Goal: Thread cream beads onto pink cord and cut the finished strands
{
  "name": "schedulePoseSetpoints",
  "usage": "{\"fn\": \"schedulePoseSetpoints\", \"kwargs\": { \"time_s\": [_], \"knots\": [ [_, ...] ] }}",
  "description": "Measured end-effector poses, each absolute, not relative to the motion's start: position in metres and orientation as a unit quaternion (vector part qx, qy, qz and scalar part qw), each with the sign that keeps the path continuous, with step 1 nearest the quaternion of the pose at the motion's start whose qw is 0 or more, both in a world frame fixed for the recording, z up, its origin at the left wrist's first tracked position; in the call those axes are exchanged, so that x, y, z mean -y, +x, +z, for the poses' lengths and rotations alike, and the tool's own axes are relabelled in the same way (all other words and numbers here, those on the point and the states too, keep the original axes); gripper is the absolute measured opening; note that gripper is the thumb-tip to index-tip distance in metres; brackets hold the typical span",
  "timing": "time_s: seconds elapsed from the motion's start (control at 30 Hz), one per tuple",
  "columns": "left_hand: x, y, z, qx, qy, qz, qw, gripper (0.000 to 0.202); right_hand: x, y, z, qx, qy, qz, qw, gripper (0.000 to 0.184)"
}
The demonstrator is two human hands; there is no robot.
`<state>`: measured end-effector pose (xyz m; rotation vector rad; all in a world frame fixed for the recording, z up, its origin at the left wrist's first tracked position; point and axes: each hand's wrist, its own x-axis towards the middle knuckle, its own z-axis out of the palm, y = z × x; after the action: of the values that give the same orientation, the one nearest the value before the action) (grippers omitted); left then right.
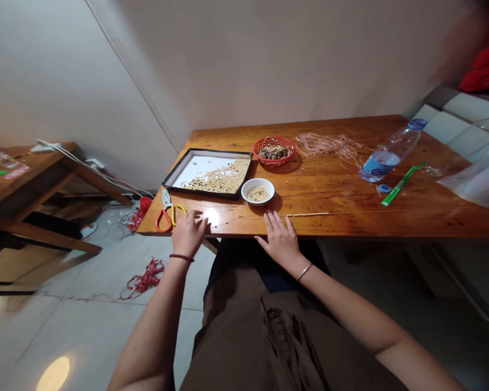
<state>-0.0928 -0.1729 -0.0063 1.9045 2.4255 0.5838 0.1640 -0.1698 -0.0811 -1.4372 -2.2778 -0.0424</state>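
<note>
My left hand [188, 233] is at the table's front edge, its fingers curled together on the end of a thin cord [244, 217]. A few small dark beads [227, 223] sit on this cord between my hands. My right hand [281, 237] lies flat with fingers stretched out, resting on the tabletop over the cord. Just right of it, a row of pale beads [307, 214] is strung in a straight line. Scissors [164, 220] with orange and yellow handles lie beside my left hand. A white bowl [245, 191] of pale beads stands beyond my right fingers.
A black-rimmed tray [179, 163] holds loose pale and dark beads. Behind the bowl stands a red basket [274, 162] of strung beads, near a tangle of cord [328, 145]. Right are a water bottle [385, 157], a green packet [401, 184] and a plastic bag [478, 171].
</note>
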Motion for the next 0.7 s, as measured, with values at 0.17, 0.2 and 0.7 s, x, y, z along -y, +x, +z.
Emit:
{"fn": "schedulePoseSetpoints", "kwargs": {
  "time_s": [0.17,0.2,0.7],
  "knots": [
    [0.212,-0.012,-0.025,-0.627,0.749,0.192,-0.092,0.034,0.171,0.163,-0.081,0.825,-0.521,-0.017,0.219,0.071],
    [0.219,-0.003,-0.032,-0.579,0.79,0.185,-0.081,0.034,0.171,0.163,-0.081,0.825,-0.522,-0.017,0.218,0.071],
    [0.211,-0.101,-0.056,-0.677,0.674,0.293,-0.036,0.026,0.17,0.162,-0.084,0.822,-0.523,-0.009,0.226,0.073]
  ]
}}
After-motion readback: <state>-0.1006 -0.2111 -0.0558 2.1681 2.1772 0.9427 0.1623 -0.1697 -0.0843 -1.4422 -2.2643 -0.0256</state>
